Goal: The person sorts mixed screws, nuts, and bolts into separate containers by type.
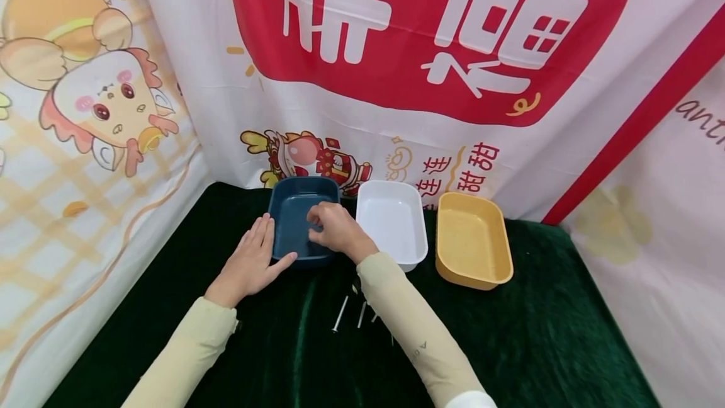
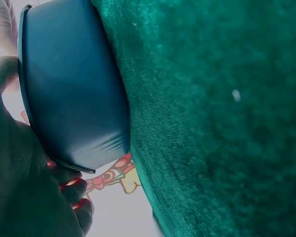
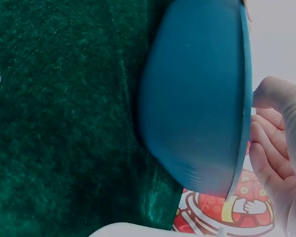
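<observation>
A dark blue tray [image 1: 294,206] stands at the left of a row of three on green cloth. My left hand [image 1: 249,263] lies along its left side, fingers straight at the rim and thumb stretched toward the near edge. From the left wrist view the blue tray's outer wall [image 2: 74,84] fills the space beside the fingers. My right hand [image 1: 337,228] is over the inside of the blue tray with its fingers bent. In the right wrist view the tray wall hides its fingertips, so I cannot tell whether they pinch something small.
Right of the blue tray stand a white tray [image 1: 391,219] and a yellow tray [image 1: 472,238]. Several thin metal screws or nails, one a long screw [image 1: 340,315], lie on the green cloth [image 1: 272,357] in front, partly under the right forearm. Printed curtains [image 1: 340,106] rise behind the trays.
</observation>
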